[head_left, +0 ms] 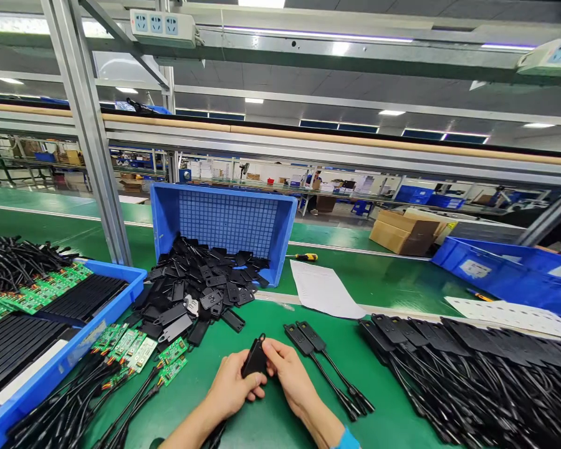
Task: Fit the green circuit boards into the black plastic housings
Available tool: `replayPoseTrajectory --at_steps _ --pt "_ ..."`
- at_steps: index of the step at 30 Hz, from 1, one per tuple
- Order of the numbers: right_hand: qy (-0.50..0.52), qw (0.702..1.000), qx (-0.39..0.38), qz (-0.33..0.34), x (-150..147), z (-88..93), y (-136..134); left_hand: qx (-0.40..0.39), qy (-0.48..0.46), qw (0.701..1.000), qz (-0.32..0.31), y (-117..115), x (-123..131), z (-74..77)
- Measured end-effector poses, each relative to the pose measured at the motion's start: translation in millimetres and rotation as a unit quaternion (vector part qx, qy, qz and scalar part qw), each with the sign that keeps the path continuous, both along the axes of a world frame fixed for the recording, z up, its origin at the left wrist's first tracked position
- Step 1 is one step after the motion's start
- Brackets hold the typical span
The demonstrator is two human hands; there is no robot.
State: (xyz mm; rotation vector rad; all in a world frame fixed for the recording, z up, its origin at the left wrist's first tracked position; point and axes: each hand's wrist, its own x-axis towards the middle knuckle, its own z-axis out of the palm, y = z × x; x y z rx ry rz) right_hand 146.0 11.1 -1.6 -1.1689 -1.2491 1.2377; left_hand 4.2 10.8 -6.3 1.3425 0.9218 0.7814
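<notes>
At the lower centre of the frame, the left hand (pixel 230 388) and right hand (pixel 290 377) both grip a black plastic casing (pixel 255 359) just above the green bench (pixel 393 280), seemingly pressing it shut, which calls for even pressure along its edges, with two cabled units (pixel 311 340) just to the right.

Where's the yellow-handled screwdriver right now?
In the head view, the screwdriver lies on the green belt just right of centre, beside the right wall of the tipped blue crate and behind the white paper sheet.
</notes>
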Motion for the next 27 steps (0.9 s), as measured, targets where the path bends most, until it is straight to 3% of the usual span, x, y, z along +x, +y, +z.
replayPoseTrajectory --at_steps 3,5,7,10,13,16,18,24,26,27 --pt "-0.134 0.985 0.099 -0.055 -5 -5.4 -1 -0.014 -0.094 0.995 0.014 0 4 -0.8" --pt "-0.229 0.954 0.181 -0.067 -6 -8.2 -4 -0.025 -0.151 0.988 -0.022 -2 5 -1.2" --pt "-0.315 0.924 0.210 -0.045 -3 -8.6 -7 -0.029 -0.160 0.985 -0.063 -3 4 -3.0" --pt "-0.453 0.871 0.186 -0.038 9 -2.2 -8 -0.006 -0.102 0.994 -0.039 -3 -1 -7.7" --pt "-0.599 0.788 0.120 -0.075 25 8.8 -6 0.031 -0.039 0.999 0.008 0 -6 -9.9" --pt "-0.683 0.715 0.085 -0.127 37 13.5 -2 0.060 -0.003 0.998 0.011 0 -9 -6.9" --pt "-0.708 0.681 0.074 -0.172 42 9.4 3 0.091 0.034 0.995 0.015 -1 -10 -3.8" --pt "-0.722 0.660 0.021 -0.206 62 -16.2 15 0.227 0.178 0.957 0.001 -9 -14 9.1" --pt "-0.712 0.662 0.042 -0.232 74 -21.6 11 0.280 0.244 0.929 -0.002 -8 -19 21.6" --pt "-0.693 0.676 0.056 -0.245 79 -24.2 8 0.303 0.292 0.907 0.006 -8 -23 30.4"
